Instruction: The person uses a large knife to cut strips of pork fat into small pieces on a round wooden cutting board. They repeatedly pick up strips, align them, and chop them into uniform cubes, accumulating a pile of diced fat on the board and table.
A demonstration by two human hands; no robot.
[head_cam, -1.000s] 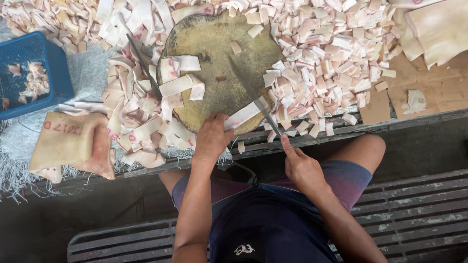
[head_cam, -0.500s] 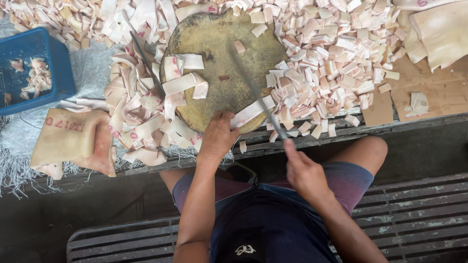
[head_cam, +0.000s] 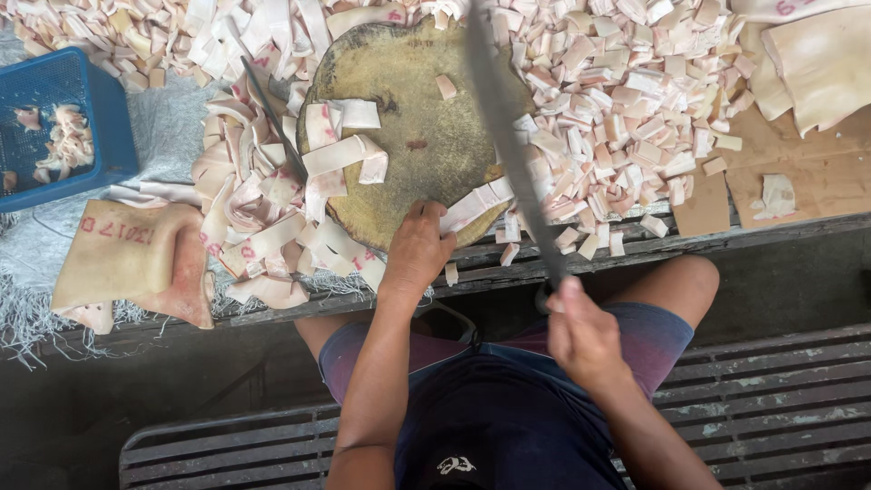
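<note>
Now we see the knife lifted high: half a second ago its blade lay low across the strips at the near edge of the chopping block, and now it rises toward the camera, long and blurred, well above the block. Our right hand is closed tight around the handle and has pulled back over the lap. Our left hand has not shifted; it rests at the block's near rim, fingers curled down on the end of a bundle of pale strips, pinning them rather than gripping. We judge this as the top of a chopping stroke, with the bundle lined up under the blade. Cut pieces pile to the right on the desk; a blue basket sits far left.
</note>
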